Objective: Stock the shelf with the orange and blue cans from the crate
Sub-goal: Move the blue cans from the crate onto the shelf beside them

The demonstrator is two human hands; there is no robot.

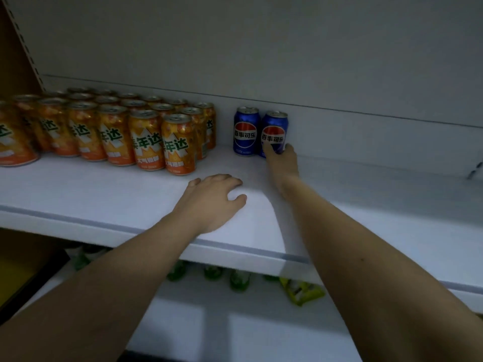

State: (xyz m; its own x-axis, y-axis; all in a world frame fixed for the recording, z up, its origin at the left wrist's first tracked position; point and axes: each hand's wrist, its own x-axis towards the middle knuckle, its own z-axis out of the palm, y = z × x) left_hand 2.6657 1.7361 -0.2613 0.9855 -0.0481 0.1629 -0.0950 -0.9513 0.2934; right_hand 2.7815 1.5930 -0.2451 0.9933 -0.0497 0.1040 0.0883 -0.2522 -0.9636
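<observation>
Fingers (271,150) of the right hand (283,163) are curled round the lower part of a blue Pepsi can (275,126), which is stood upright at the back of the white shelf (104,194), touching a second blue Pepsi can (246,130). The left hand (215,198) is laid on the shelf with fingers loosely bent, nothing held, while rows of orange cans (112,126) are ranged further left, apart from the blue pair.

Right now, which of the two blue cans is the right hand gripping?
The right-hand blue can, farther from the orange cans; the right hand holds its base. The other blue can stands untouched beside it.
</observation>
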